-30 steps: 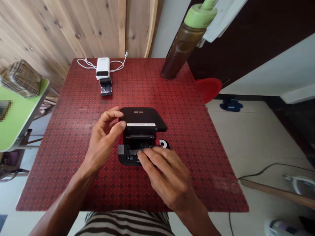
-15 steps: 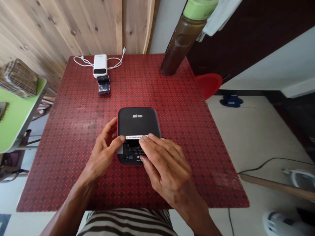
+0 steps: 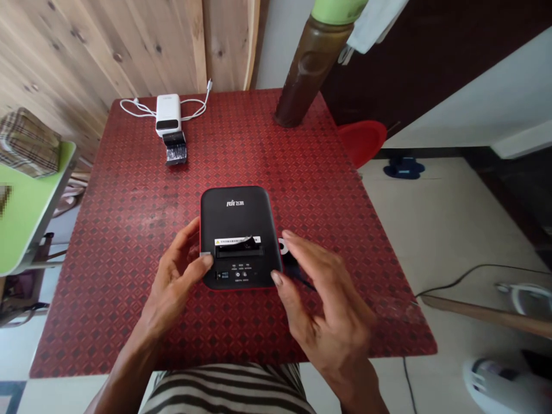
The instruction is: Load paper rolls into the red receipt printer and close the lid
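A black printer-like device [image 3: 237, 221] with red edges lies on the red patterned table, with a warning label [image 3: 222, 241] across its top. A crumpled black strip [image 3: 245, 244] sticks up at the slot below the label. My left hand [image 3: 176, 270] grips the device's left side, thumb on the top and fingers curled along the edge. Beside the lower right corner is my right hand [image 3: 330, 293], its thumb tip at the edge and its fingers spread, holding nothing. A white ring-shaped piece [image 3: 283, 246] shows by the device's right side, partly behind the right fingers.
A white power bank [image 3: 168, 112] with a cable and a black strip piece [image 3: 176, 150] lie at the back left. A tall brown bottle [image 3: 304, 72] with a green lid stands at the back right. A red stool [image 3: 364, 141] sits beyond the table's right edge.
My right hand has lifted off the slot and moved right, its fingers spreading apart. The slot and the black strip are uncovered. My left hand still grips the device.
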Motion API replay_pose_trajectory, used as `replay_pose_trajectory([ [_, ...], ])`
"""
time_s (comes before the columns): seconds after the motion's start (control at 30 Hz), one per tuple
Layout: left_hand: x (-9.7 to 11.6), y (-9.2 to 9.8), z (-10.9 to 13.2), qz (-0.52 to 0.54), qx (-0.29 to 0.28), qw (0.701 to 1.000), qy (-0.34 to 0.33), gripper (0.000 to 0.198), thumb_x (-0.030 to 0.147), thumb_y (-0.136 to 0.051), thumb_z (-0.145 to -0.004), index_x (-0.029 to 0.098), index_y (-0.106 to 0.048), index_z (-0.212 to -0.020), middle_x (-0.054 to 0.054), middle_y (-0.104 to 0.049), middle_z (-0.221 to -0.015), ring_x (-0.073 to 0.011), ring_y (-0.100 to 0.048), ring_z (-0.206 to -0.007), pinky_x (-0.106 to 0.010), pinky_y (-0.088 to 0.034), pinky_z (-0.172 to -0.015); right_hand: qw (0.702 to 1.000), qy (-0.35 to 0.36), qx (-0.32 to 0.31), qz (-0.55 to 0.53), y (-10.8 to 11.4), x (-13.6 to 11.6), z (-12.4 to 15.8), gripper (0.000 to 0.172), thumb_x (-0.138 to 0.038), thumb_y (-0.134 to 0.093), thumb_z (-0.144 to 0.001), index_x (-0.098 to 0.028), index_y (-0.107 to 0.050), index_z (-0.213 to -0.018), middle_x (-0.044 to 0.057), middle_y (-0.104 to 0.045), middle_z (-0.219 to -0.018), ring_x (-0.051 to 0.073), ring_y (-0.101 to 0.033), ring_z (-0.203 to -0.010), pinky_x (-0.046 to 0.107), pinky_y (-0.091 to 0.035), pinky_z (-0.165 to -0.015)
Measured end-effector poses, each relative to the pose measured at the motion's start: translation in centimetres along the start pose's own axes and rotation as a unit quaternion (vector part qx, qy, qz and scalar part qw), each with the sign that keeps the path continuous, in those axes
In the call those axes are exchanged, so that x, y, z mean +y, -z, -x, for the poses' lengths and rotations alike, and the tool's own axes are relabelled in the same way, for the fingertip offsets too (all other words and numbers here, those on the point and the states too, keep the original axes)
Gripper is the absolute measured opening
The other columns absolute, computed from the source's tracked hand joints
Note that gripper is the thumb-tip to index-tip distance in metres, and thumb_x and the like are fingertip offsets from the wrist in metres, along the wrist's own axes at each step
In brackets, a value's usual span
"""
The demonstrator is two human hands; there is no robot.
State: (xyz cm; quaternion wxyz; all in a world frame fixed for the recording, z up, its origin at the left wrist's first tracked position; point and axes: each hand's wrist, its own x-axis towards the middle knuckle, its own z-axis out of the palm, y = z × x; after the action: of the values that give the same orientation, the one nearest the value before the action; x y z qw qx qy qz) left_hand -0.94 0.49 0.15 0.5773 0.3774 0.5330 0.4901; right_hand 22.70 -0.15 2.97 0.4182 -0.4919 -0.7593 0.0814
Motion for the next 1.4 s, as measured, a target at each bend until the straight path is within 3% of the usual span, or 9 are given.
replay_pose_trajectory([
  [0.17, 0.2, -0.2, 0.5, 0.020, 0.007, 1.000, 0.014, 0.061, 0.042, -0.083, -0.101, 0.037, -0.068, -0.160, -0.007, -0.068, -0.167, -0.0373, -0.066, -0.152, -0.052, -0.058, -0.122, 0.997, -0.082, -0.008, 0.002, -0.6, 0.4, 2.3, 0.047, -0.025, -0.068, -0.113, -0.020, -0.060, -0.159, 0.018, -0.084, -0.138, 0.029, -0.086, -0.120, 0.045, -0.075, -0.103],
  [0.37, 0.5, -0.5, 0.5, 0.009, 0.020, 1.000, 0.016, 0.060, 0.042, -0.082, -0.100, 0.033, -0.069, -0.158, -0.008, -0.067, -0.168, -0.0375, -0.055, -0.163, -0.056, -0.045, -0.135, 0.993, -0.113, 0.002, -0.017, -1.3, 0.2, 3.0, 0.045, -0.032, -0.066, -0.115, -0.018, -0.059, -0.157, 0.020, -0.085, -0.137, 0.028, -0.089, -0.114, 0.040, -0.076, -0.096],
  [0.57, 0.6, -0.9, 0.4, 0.033, 0.032, 0.999, 0.027, 0.061, 0.042, -0.084, -0.098, 0.034, -0.071, -0.157, -0.006, -0.066, -0.170, -0.0374, -0.052, -0.166, -0.055, -0.043, -0.137, 0.987, -0.155, 0.008, -0.044, -1.6, 0.4, 3.2, 0.046, -0.041, -0.066, -0.115, -0.018, -0.062, -0.154, 0.019, -0.086, -0.133, 0.027, -0.090, -0.105, 0.039, -0.077, -0.091],
  [0.8, 0.9, -1.6, 0.3, 0.086, 0.082, 0.992, 0.050, 0.059, 0.038, -0.094, -0.083, 0.030, -0.082, -0.141, -0.008, -0.078, -0.155, -0.0390, -0.061, -0.158, -0.054, -0.044, -0.135, 0.981, -0.180, 0.003, -0.068, -1.6, 0.5, 3.5, 0.045, -0.043, -0.067, -0.114, -0.021, -0.062, -0.153, 0.017, -0.086, -0.135, 0.027, -0.090, -0.110, 0.039, -0.077, -0.093],
  [1.07, 0.5, -1.4, 0.4, 0.063, 0.080, 0.994, 0.051, 0.072, 0.045, -0.093, -0.086, 0.030, -0.074, -0.155, -0.010, -0.069, -0.166, -0.0402, -0.055, -0.163, -0.057, -0.041, -0.137, 0.977, -0.189, -0.007, -0.100, -1.4, 0.8, 3.2, 0.044, -0.042, -0.067, -0.113, -0.023, -0.061, -0.152, 0.016, -0.087, -0.135, 0.027, -0.089, -0.114, 0.040, -0.077, -0.093],
  [1.23, -0.2, -0.3, 0.4, 0.048, 0.032, 0.998, 0.031, 0.071, 0.048, -0.087, -0.095, 0.031, -0.068, -0.162, -0.010, -0.062, -0.174, -0.0402, -0.051, -0.166, -0.056, -0.045, -0.134, 0.983, -0.152, -0.018, -0.102, 0.2, 2.0, 1.3, 0.032, -0.038, -0.070, -0.113, -0.025, -0.069, -0.142, 0.009, -0.089, -0.127, 0.023, -0.090, -0.103, 0.036, -0.076, -0.091],
  [1.33, -1.0, 0.3, 0.2, 0.034, 0.023, 0.999, 0.014, 0.071, 0.053, -0.082, -0.098, 0.028, -0.067, -0.163, -0.013, -0.065, -0.171, -0.0421, -0.056, -0.162, -0.058, -0.047, -0.132, 0.996, -0.070, -0.008, -0.063, 0.8, 2.7, -0.8, 0.018, -0.022, -0.068, -0.112, -0.023, -0.077, -0.128, 0.008, -0.089, -0.121, 0.023, -0.088, -0.105, 0.038, -0.074, -0.098],
  [1.4, -1.7, 0.6, 0.0, 0.012, 0.034, 0.999, -0.006, 0.067, 0.056, -0.076, -0.102, 0.026, -0.067, -0.162, -0.014, -0.068, -0.167, -0.0419, -0.060, -0.158, -0.059, -0.047, -0.132, 0.999, 0.003, -0.015, -0.041, 0.5, 3.1, -2.3, 0.019, -0.011, -0.064, -0.112, -0.020, -0.079, -0.119, 0.009, -0.089, -0.116, 0.023, -0.086, -0.105, 0.038, -0.072, -0.099],
])
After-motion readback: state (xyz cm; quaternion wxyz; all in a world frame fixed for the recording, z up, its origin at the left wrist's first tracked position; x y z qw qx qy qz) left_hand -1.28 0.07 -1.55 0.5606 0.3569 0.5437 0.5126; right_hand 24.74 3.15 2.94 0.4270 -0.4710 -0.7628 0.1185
